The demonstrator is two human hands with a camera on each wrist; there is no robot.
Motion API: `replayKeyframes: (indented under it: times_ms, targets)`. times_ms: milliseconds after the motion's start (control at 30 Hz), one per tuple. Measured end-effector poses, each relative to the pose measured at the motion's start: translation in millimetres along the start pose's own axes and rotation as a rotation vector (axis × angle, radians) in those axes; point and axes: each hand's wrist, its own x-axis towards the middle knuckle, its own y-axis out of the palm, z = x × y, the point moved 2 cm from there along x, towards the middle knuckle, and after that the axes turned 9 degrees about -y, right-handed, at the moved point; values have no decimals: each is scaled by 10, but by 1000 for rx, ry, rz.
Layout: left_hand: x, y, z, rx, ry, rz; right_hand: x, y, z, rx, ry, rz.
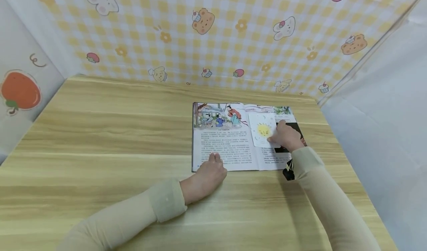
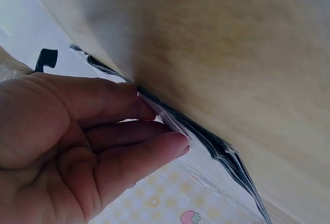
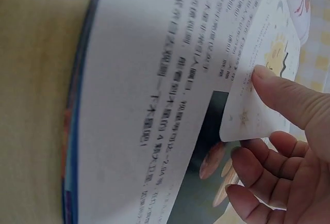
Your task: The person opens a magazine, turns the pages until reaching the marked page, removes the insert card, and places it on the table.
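Note:
An open book [image 1: 227, 147] lies on the wooden table, with a coloured picture and printed text on its left page. A white card [image 1: 258, 123] with a yellow sun drawn on it is over the right page. My right hand [image 1: 286, 136] pinches the card's right side, the thumb on its face and the fingers partly hidden behind it, as the right wrist view shows. At the lower edge of the left page rests my left hand [image 1: 206, 177]. In the left wrist view its fingertips [image 2: 178, 144] touch the page and the thumb lies along the book's edge.
The wooden table [image 1: 100, 132] extends left of the book and in front of it. Behind stands a yellow checked backdrop [image 1: 220, 50], with a white wall [image 1: 383, 114] to the right. A small black item [image 1: 288, 172] shows beneath the right wrist.

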Motion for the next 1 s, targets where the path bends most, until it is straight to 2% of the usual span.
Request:
replayKeyframes:
  times_ms: [233, 467, 733, 800, 967, 1000]
  targets:
    - [24, -42, -4, 7, -14, 3, -57, 47, 29, 42, -64, -144]
    - [14, -39, -25, 17, -17, -32, -127, 160, -29, 200, -93, -275]
    - [-12, -30, -58, 40, -16, -35, -210, 187, -144, 335, -96, -370]
    - [-19, -29, -65, 35, -19, -37, -228, 159, -183, 443, -97, -385]
    - [-51, -42, -81, 37, -26, -70, -296, 37, -338, 852, -85, -427]
    - [-61, -46, -84, 40, -26, -82, -314, 1, -390, 903, -80, -437]
